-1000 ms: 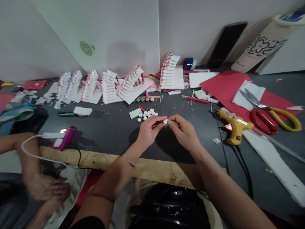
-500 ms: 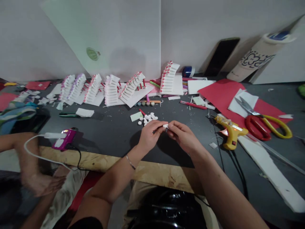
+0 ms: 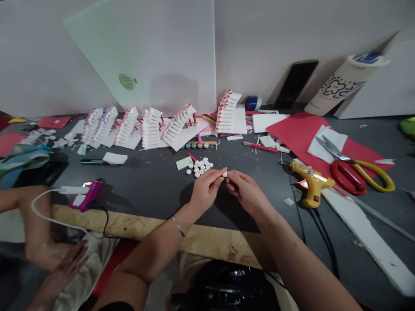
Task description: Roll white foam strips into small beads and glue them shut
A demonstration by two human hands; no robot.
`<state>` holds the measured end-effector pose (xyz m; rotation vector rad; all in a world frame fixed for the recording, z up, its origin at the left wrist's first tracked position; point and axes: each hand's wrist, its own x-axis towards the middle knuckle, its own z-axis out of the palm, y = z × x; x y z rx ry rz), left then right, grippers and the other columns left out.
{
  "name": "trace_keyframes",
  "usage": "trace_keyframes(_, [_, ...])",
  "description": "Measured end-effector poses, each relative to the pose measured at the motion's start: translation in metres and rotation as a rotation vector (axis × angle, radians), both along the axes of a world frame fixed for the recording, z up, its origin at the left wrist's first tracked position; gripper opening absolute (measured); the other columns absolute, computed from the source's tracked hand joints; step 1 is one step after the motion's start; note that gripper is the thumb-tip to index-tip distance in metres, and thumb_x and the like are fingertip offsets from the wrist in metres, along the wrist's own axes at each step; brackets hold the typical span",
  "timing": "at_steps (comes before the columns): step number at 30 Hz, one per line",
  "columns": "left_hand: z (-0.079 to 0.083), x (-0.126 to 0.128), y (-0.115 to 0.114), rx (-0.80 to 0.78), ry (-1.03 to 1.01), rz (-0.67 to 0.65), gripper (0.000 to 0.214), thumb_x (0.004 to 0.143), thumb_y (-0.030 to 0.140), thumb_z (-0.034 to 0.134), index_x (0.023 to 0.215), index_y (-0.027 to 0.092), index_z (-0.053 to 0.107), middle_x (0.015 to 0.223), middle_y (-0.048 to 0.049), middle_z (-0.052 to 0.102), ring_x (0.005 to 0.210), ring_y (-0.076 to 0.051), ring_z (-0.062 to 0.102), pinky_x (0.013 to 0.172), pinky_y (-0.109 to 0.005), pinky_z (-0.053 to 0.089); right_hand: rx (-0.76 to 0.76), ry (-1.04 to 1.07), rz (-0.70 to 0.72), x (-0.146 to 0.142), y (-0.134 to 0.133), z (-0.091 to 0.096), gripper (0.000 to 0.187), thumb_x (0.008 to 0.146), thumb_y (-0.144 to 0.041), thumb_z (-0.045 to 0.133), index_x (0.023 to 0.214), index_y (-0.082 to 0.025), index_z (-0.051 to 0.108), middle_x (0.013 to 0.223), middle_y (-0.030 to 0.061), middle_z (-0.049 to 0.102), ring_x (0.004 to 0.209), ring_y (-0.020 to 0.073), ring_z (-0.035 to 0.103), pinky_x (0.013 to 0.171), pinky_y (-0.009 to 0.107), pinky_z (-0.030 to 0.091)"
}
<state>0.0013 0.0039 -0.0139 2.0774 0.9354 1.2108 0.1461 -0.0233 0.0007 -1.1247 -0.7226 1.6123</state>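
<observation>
While the left hand [image 3: 205,188] pinches a small white piece [image 3: 225,174] between thumb and forefinger in the head view, the right hand [image 3: 245,190] closes its fingertips on the other side, holding it above the dark tabletop [image 3: 155,185]. Just beyond the left hand, similar white pieces [image 3: 201,163] cluster beside a pale green card [image 3: 183,163]; a yellow glue gun [image 3: 313,185] lies farther right, near scissors [image 3: 341,157].

White piece [image 3: 225,174]: partly covered by fingers [image 3: 218,172]
Green object [image 3: 407,127]: cut by right edge
Glossy black item [image 3: 233,287]: cut by bottom edge
</observation>
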Motion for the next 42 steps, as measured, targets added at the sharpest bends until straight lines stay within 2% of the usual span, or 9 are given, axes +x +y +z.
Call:
trace_keyframes(4, [0.0, -0.003, 0.003, -0.198, -0.035, -0.087, 0.022, 0.093, 0.032, 0.058, 0.105, 0.021, 0.074, 0.087, -0.0058, 0.075, 0.072, -0.014, 0.068, 0.069, -0.027, 0.056, 0.054, -0.11, 0.01, 0.004, 0.001, 0.0, 0.043, 0.069, -0.053, 0.07, 0.055, -0.02, 0.045, 0.051, -0.0068, 0.037, 0.049, 0.007, 0.027, 0.048, 0.025, 0.017])
trace_keyframes(7, [-0.001, -0.005, 0.005, -0.329, -0.067, -0.13, 0.026, 0.091, 0.034, 0.061, 0.11, 0.021, 0.073, 0.094, -0.0066, 0.076, 0.072, -0.015, 0.07, 0.067, -0.027, 0.056, 0.07, -0.173, 0.045, 0.007, 0.001, -0.001, 0.045, 0.069, -0.057, 0.068, 0.056, -0.021, 0.045, 0.053, -0.0069, 0.036, 0.05, 0.0076, 0.026, 0.048, 0.025, 0.017])
trace_keyframes(13, [0.001, -0.008, 0.006, -0.262, 0.0, -0.137, 0.025, 0.09, 0.032, 0.063, 0.112, 0.023, 0.073, 0.091, -0.0056, 0.076, 0.076, -0.016, 0.07, 0.072, -0.028, 0.055, 0.092, -0.198, 0.104, 0.01, 0.002, 0.0, 0.049, 0.068, -0.065, 0.068, 0.06, -0.021, 0.047, 0.054, -0.0071, 0.035, 0.051, 0.0081, 0.025, 0.048, 0.025, 0.017])
trace_keyframes(18, [0.0, -0.006, 0.005, -0.228, -0.046, -0.071, 0.019, 0.088, 0.031, 0.066, 0.101, 0.021, 0.075, 0.091, -0.0057, 0.075, 0.08, -0.016, 0.069, 0.072, -0.026, 0.055, 0.09, -0.238, 0.136, 0.008, 0.002, -0.002, 0.053, 0.07, -0.072, 0.063, 0.064, -0.021, 0.049, 0.055, -0.0065, 0.039, 0.05, 0.0086, 0.03, 0.048, 0.026, 0.02])
trace_keyframes(24, [-0.004, -0.005, 0.005, -0.312, -0.151, -0.027, 0.026, 0.088, 0.037, 0.065, 0.103, 0.018, 0.073, 0.097, -0.0085, 0.073, 0.083, -0.016, 0.069, 0.073, -0.028, 0.057, 0.165, -0.373, 0.062, 0.006, 0.001, -0.011, 0.046, 0.082, -0.066, 0.053, 0.068, -0.022, 0.053, 0.056, -0.0045, 0.047, 0.053, 0.011, 0.039, 0.05, 0.026, 0.029])
trace_keyframes(28, [-0.008, -0.005, 0.006, -0.286, -0.158, -0.011, 0.026, 0.088, 0.038, 0.064, 0.103, 0.018, 0.072, 0.099, -0.0085, 0.072, 0.087, -0.016, 0.069, 0.076, -0.028, 0.058, 0.209, -0.435, 0.041, 0.008, 0.0, -0.012, 0.041, 0.086, -0.058, 0.052, 0.069, -0.021, 0.057, 0.06, -0.0027, 0.055, 0.054, 0.0116, 0.047, 0.054, 0.027, 0.036])
trace_keyframes(33, [-0.007, -0.005, 0.008, -0.242, -0.141, 0.013, 0.023, 0.088, 0.036, 0.064, 0.101, 0.02, 0.072, 0.098, -0.0072, 0.073, 0.088, -0.016, 0.069, 0.076, -0.028, 0.057, 0.25, -0.493, -0.025, 0.007, -0.001, -0.009, 0.037, 0.086, -0.055, 0.053, 0.074, -0.021, 0.062, 0.066, -0.0004, 0.063, 0.054, 0.0123, 0.053, 0.057, 0.028, 0.042])
trace_keyframes(37, [-0.002, -0.006, 0.009, -0.234, -0.127, 0.012, 0.021, 0.087, 0.036, 0.066, 0.098, 0.02, 0.074, 0.097, -0.0071, 0.074, 0.089, -0.017, 0.069, 0.078, -0.029, 0.056, 0.275, -0.492, -0.136, 0.006, -0.002, -0.008, 0.034, 0.079, -0.053, 0.064, 0.091, -0.021, 0.063, 0.071, -0.0005, 0.065, 0.057, 0.013, 0.057, 0.057, 0.028, 0.044])
trace_keyframes(42, [0.002, -0.004, 0.009, -0.439, -0.246, -0.086, 0.029, 0.081, 0.042, 0.071, 0.097, 0.018, 0.074, 0.09, -0.007, 0.074, 0.072, -0.015, 0.069, 0.067, -0.028, 0.057, 0.297, -0.521, -0.179, 0.009, -0.002, -0.007, 0.031, 0.077, -0.05, 0.068, 0.082, -0.02, 0.064, 0.065, -0.0005, 0.064, 0.055, 0.0136, 0.057, 0.056, 0.028, 0.043])
